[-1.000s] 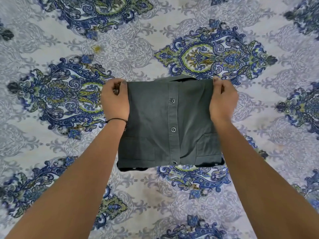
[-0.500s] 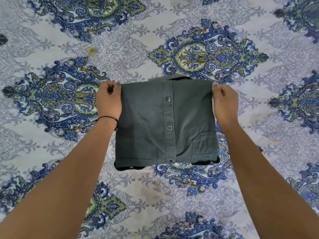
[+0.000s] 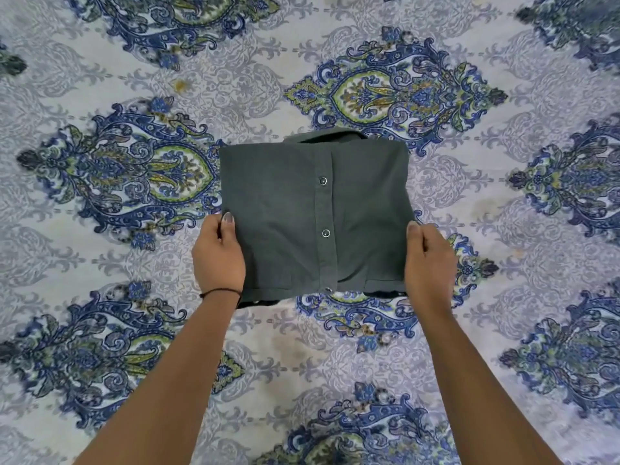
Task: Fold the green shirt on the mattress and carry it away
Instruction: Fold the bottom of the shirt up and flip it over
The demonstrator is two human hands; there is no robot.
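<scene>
The green shirt (image 3: 302, 213) lay folded into a compact rectangle near the middle of the mattress (image 3: 100, 78), which was covered in a pale sheet patterned with blue and green medallions. Its button placket faced up, two buttons showing, and the collar peeked out along the far edge. The left hand (image 3: 218, 260) gripped the shirt's near left corner, thumb on top; a thin black band (image 3: 221, 292) circled that wrist. The right hand (image 3: 429, 263) gripped the near right corner the same way.
</scene>
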